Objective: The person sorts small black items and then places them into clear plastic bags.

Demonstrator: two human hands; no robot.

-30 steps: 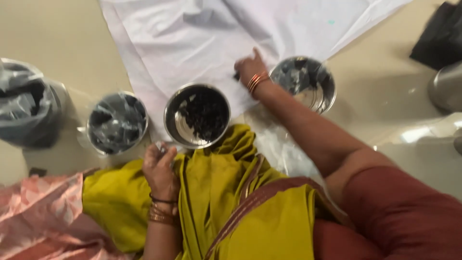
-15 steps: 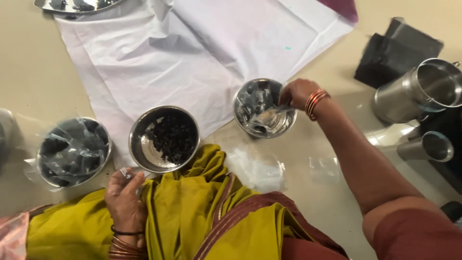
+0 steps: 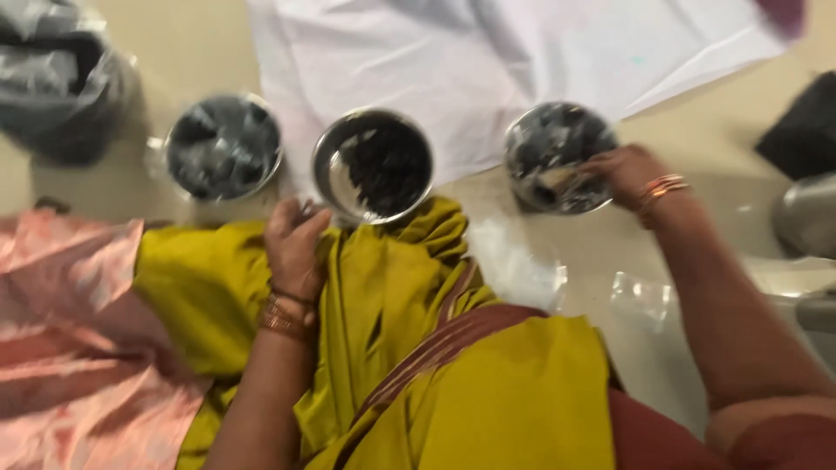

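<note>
My right hand (image 3: 629,174) reaches into a steel bowl (image 3: 557,157) lined with clear plastic at the right; motion blur hides whether the fingers hold anything. My left hand (image 3: 294,245) rests on my yellow-green garment (image 3: 392,348), its fingers curled against the near rim of the middle steel bowl (image 3: 373,165), which holds dark, crumbly bits. A third steel bowl (image 3: 224,146), covered with crinkled plastic, stands to the left. All three stand on the beige floor in front of my lap.
A white cloth (image 3: 488,61) is spread on the floor beyond the bowls. A grey plastic bag (image 3: 61,78) sits far left, pink fabric (image 3: 78,339) at lower left. A steel vessel (image 3: 805,213) and a black object (image 3: 801,130) are at the right edge. Clear plastic scraps (image 3: 522,270) lie near my knee.
The view has swung to the right and closer. My right hand went from the rim of the right bowl down into it. My left hand stayed by the middle bowl.
</note>
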